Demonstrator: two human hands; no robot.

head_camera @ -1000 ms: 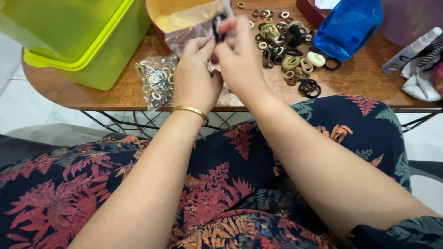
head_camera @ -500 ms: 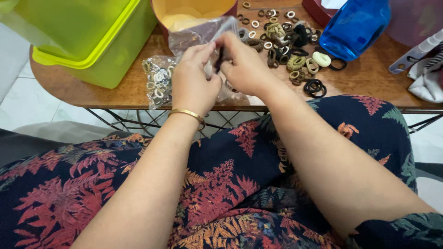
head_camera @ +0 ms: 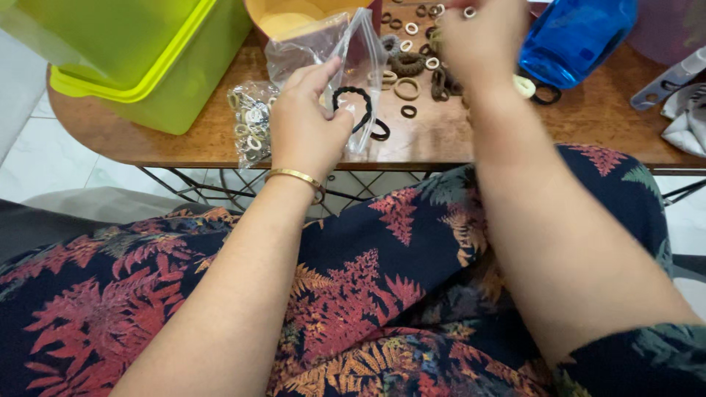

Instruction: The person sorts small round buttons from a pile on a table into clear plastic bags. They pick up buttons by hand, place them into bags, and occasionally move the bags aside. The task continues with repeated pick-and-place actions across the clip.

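Note:
My left hand (head_camera: pixel 309 125), with a gold bangle on the wrist, pinches a clear plastic zip bag (head_camera: pixel 364 59) upright above the table's near edge. Black hair ties (head_camera: pixel 354 94) show through the bag just beside my thumb. My right hand (head_camera: pixel 482 40) is stretched forward over a scatter of beige, brown and black hair ties (head_camera: pixel 408 70) on the wooden table (head_camera: pixel 588 125). Its fingers reach the top edge of the view and are blurred, so I cannot see whether they hold a tie.
A second bag filled with small hair ties (head_camera: pixel 250 121) lies left of my left hand. Behind it stand a lime-green plastic tub (head_camera: pixel 147 51) and a round container with a yellow inside (head_camera: pixel 294 15). A blue bottle (head_camera: pixel 573 37) and a white cloth (head_camera: pixel 687 121) are at the right.
My right hand has left the bag and moved forward and right over the loose hair ties. The left hand keeps the bag, now with black ties visible inside.

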